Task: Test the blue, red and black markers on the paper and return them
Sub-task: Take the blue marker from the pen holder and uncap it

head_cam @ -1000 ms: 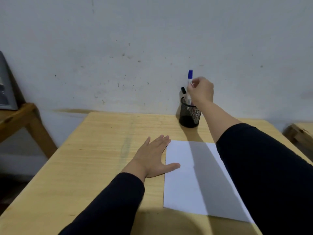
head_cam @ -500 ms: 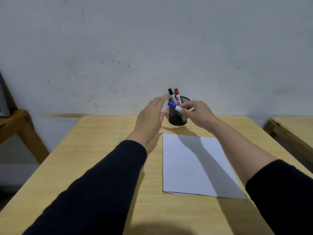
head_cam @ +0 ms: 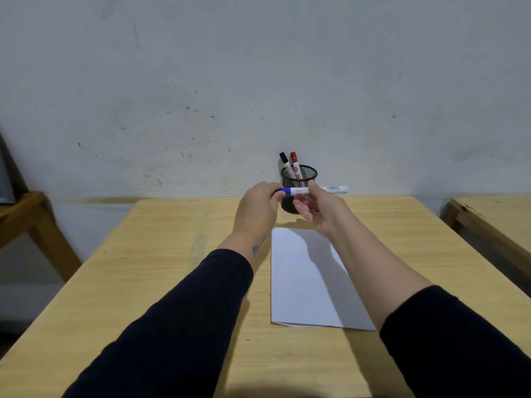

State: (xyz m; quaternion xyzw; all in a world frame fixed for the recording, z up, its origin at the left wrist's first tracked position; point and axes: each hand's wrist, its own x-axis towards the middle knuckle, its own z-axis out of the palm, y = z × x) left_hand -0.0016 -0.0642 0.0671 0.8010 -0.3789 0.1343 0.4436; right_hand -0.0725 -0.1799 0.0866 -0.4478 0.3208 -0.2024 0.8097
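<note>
The blue marker [head_cam: 298, 191] is held level in the air in front of the black mesh pen cup [head_cam: 304, 173]. My left hand [head_cam: 257, 209] grips its blue cap end. My right hand [head_cam: 323, 211] holds the white barrel, whose tail sticks out to the right. The black marker [head_cam: 284, 160] and the red marker [head_cam: 294, 163] stand upright in the cup. A white sheet of paper [head_cam: 304, 282] lies on the wooden table [head_cam: 161, 268] below and in front of my hands.
The cup stands at the table's far edge against a scuffed white wall. Another wooden table's corner [head_cam: 494, 222] is at the right. A wooden stand leg [head_cam: 37, 225] is at the left.
My left hand has closed on the blue cap, having been open beside it. The marker has turned level and both hands have shifted slightly nearer, over the paper's far edge.
</note>
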